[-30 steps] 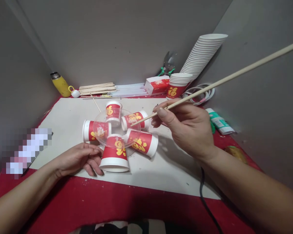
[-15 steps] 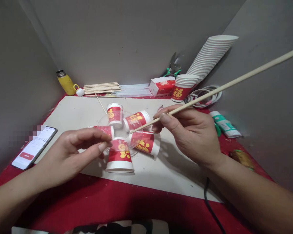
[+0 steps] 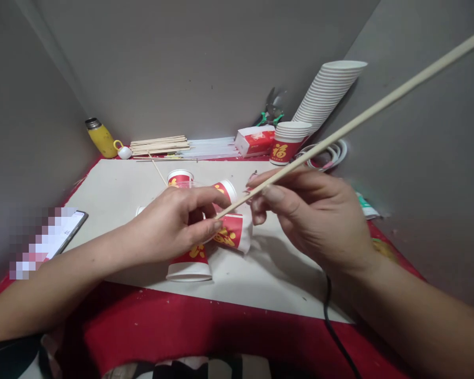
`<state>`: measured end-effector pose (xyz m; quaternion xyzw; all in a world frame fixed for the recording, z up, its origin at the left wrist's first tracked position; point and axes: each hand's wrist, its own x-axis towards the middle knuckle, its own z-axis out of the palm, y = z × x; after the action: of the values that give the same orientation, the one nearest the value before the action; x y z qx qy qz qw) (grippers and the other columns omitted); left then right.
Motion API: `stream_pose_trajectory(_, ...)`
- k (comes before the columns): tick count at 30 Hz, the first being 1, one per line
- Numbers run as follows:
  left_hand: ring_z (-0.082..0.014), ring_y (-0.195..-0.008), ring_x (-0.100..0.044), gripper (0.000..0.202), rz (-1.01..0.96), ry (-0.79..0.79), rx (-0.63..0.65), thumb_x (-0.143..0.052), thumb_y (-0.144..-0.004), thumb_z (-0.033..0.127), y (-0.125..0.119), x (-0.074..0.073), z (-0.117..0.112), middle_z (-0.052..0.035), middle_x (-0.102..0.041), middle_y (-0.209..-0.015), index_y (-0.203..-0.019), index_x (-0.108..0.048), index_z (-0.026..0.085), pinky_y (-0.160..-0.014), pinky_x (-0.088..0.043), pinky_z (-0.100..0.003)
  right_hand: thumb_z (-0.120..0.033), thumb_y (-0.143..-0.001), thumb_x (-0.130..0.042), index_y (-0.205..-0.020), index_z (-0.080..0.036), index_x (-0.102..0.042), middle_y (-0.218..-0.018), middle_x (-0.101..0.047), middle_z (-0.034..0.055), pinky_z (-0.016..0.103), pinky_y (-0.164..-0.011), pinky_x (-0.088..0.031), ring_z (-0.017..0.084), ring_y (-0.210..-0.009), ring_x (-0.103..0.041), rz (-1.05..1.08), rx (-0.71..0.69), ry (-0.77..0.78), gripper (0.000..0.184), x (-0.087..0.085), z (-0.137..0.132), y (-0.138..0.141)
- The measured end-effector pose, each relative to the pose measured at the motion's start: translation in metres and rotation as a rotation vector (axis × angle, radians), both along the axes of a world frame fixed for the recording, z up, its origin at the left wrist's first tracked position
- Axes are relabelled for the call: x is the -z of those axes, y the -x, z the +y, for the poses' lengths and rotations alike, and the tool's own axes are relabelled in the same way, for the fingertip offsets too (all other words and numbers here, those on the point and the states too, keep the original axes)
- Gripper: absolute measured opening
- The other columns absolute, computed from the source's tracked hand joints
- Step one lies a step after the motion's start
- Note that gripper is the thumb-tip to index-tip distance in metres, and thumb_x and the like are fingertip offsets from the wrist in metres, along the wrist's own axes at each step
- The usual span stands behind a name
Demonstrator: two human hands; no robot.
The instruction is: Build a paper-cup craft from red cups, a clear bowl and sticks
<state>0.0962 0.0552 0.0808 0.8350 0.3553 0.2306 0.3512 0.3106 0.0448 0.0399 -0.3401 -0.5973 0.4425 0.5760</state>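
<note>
Several red paper cups (image 3: 232,231) with gold characters lie in a ring on a white board (image 3: 114,184), joined under a clear plastic disc that my left hand now mostly hides. My left hand (image 3: 177,223) rests over the ring's middle, fingers curled, thumb and forefinger pinching at the tip of a long wooden stick (image 3: 363,118). My right hand (image 3: 312,210) grips that stick near its lower end; the stick slants up to the upper right corner. What sits under my left palm is hidden.
A phone (image 3: 59,237) lies at the board's left edge. Along the back wall stand a yellow bottle (image 3: 100,138), a bundle of wooden sticks (image 3: 160,145), a red box (image 3: 256,139), pliers (image 3: 272,110), stacked cups (image 3: 290,139) and a leaning white cup stack (image 3: 327,89). A black cable (image 3: 335,337) runs at the lower right.
My left hand rose from the table beside the front cup and moved right over the ring's middle, closing its fingers at the stick's tip. My right hand held the stick and tilted it steeper.
</note>
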Motion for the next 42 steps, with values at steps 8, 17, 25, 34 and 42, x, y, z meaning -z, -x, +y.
stream_pose_trajectory(8, -0.0105, -0.057, -0.053, 0.018, 0.123, -0.067, 0.031, -0.057, -0.092, 0.021, 0.006, 0.008, 0.007, 0.0005, -0.066, -0.067, -0.088, -0.074, 0.018, -0.052, -0.033, -0.022, -0.035, -0.087, -0.074, -0.089, -0.030, -0.078, -0.070, -0.066, -0.0009, 0.032, -0.056, -0.053, 0.014, -0.059, -0.060, 0.006, 0.084, -0.074, 0.007, -0.007, -0.003, 0.000)
stream_pose_trajectory(17, -0.0114, -0.060, -0.058, 0.014, -0.079, 0.010, -0.027, -0.060, -0.091, 0.026, -0.008, 0.004, 0.006, 0.0004, -0.067, -0.069, -0.093, -0.071, 0.018, -0.056, -0.040, -0.022, -0.042, -0.085, -0.075, -0.090, -0.022, -0.074, -0.068, -0.067, -0.0009, 0.026, -0.054, -0.057, 0.012, -0.058, -0.064, 0.014, -0.010, 0.057, 0.021, 0.001, 0.002, 0.003)
stream_pose_trajectory(25, -0.0087, -0.050, -0.051, 0.025, -0.110, -0.018, -0.031, -0.055, -0.093, 0.024, -0.011, 0.005, 0.005, 0.0024, -0.058, -0.058, -0.069, -0.057, 0.018, -0.051, -0.040, -0.021, -0.042, -0.086, -0.073, -0.090, -0.020, -0.073, -0.066, -0.067, -0.0013, 0.023, -0.054, -0.056, 0.011, -0.056, -0.064, 0.062, -0.104, 0.118, 0.022, 0.001, 0.004, 0.003)
stream_pose_trajectory(34, -0.0096, -0.052, -0.057, 0.036, -0.255, -0.038, -0.178, -0.048, -0.100, 0.037, 0.005, -0.008, 0.000, 0.0003, -0.064, -0.064, -0.070, -0.056, 0.020, -0.053, -0.045, -0.021, -0.042, -0.083, -0.076, -0.085, -0.020, -0.071, -0.062, -0.064, -0.0035, 0.020, -0.051, -0.053, 0.008, -0.050, -0.060, 0.170, -0.098, 0.179, 0.023, 0.000, 0.011, 0.001)
stream_pose_trajectory(42, -0.0158, -0.068, -0.066, 0.014, 0.037, 0.309, 0.506, -0.062, -0.089, 0.022, 0.006, -0.024, -0.038, -0.0045, -0.073, -0.081, -0.075, -0.067, 0.021, -0.059, -0.049, -0.024, -0.046, -0.078, -0.080, -0.082, -0.018, -0.068, -0.059, -0.063, -0.0038, 0.019, -0.050, -0.051, 0.008, -0.049, -0.060, 0.207, -0.090, 0.203, 0.031, 0.003, 0.014, 0.003)
